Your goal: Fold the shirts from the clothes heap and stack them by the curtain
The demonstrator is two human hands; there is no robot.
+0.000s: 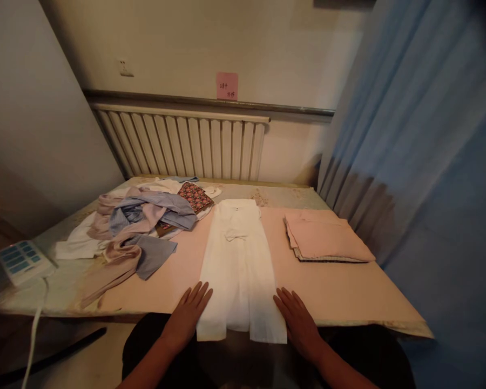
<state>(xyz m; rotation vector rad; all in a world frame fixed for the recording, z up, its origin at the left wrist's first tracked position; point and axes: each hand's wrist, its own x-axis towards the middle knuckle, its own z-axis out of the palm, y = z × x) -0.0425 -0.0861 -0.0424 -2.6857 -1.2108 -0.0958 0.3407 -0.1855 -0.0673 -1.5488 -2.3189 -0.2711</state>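
A white garment (pixel 238 270) lies flat and lengthwise on the pink cloth covering the table, with a small bow or tie near its upper part. Its two lower ends hang a little over the front edge. My left hand (pixel 188 313) rests flat at the garment's lower left edge, fingers stretched out. On the opposite side, my right hand (pixel 297 321) lies with fingers extended against the lower right edge. Neither hand grips anything. To the right sits a folded stack of pink cloth (pixel 328 236) with darker layers beneath.
A heap of crumpled clothes (pixel 146 216) lies at the left, with a folded patterned cloth (pixel 195 198) on its far side. A white power strip (pixel 25 262) with a cord sits at the left corner. Behind stands a radiator (pixel 186 140); a blue curtain (pixel 413 162) hangs at right.
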